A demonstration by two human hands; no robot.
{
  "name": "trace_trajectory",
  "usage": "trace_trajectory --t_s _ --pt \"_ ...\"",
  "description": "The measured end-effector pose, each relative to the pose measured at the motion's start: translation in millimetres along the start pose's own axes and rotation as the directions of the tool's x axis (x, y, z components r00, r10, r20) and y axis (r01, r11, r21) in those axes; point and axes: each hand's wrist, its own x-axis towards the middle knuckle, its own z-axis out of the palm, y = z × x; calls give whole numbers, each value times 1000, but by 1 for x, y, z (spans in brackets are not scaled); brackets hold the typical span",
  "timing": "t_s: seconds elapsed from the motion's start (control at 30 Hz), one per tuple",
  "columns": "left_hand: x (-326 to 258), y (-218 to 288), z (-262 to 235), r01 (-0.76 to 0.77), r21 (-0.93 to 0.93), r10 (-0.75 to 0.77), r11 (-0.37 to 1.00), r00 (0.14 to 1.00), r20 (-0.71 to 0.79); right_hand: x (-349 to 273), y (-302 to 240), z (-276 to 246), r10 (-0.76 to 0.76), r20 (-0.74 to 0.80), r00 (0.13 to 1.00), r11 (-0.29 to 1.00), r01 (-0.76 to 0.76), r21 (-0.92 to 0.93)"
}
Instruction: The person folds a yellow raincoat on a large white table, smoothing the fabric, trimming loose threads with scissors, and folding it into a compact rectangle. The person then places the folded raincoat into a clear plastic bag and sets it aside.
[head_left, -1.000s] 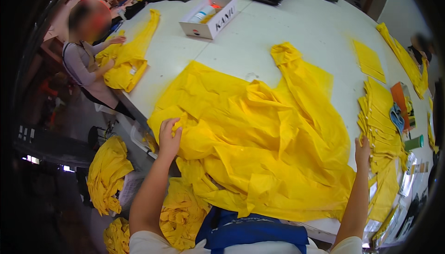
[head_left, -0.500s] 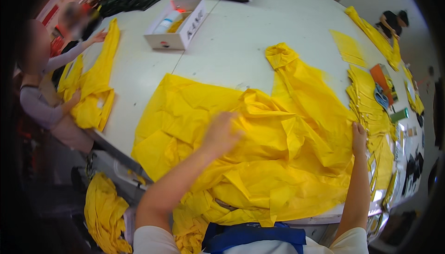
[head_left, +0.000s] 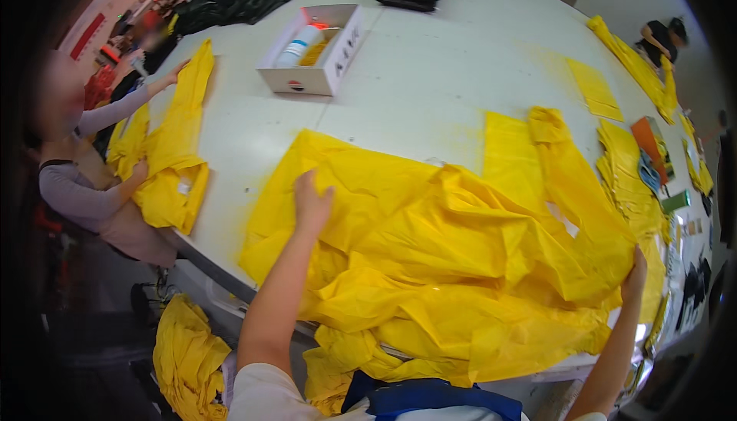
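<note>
A large yellow garment (head_left: pixel 430 229) of thin, shiny material lies crumpled in front of me, its lower part hanging over the near table edge. One sleeve (head_left: pixel 572 164) with a gathered cuff stretches away at its right. My left hand (head_left: pixel 313 204) rests on the garment's left part, fingers apart. At the right edge, my right hand (head_left: pixel 636 271) is closed on the material, with its fingertips partly hidden. Beyond the garment's middle, a flat yellow piece (head_left: pixel 508 148) lies beside the sleeve.
A white box (head_left: pixel 307 81) holding a spray can stands at the far left. Stacked yellow pieces (head_left: pixel 626 160) and a green roll (head_left: pixel 675 201) lie at right. A co-worker (head_left: pixel 84 175) handles another yellow garment (head_left: pixel 173 145) at left. More yellow material (head_left: pixel 192 359) hangs below the table.
My left hand has moved left and away from me onto the garment's left part. The right hand still grips its edge. The sleeve now lies further right, baring a flat yellow piece.
</note>
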Motion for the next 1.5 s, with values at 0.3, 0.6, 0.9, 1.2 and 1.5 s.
trace_trajectory --t_s 0.3,0.6,0.9,1.2,1.5 --pt "8 -55 -48 761 -12 -409 648 361 838 -3 -1 -8 262 29 965 963 -260 -69" --pt "111 19 -135 592 -763 261 258 718 645 -7 -37 -2 65 -36 997 979 -57 196" --pt "112 35 -73 236 -530 248 814 685 685 -17 -21 -18 45 13 999 992 -46 121" --pt "124 56 14 316 -614 138 723 806 576 -34 -6 2 59 -15 998 996 -58 71" --pt "115 91 -3 318 -718 290 619 757 586 -36 4 -11 39 -91 995 998 -35 50"
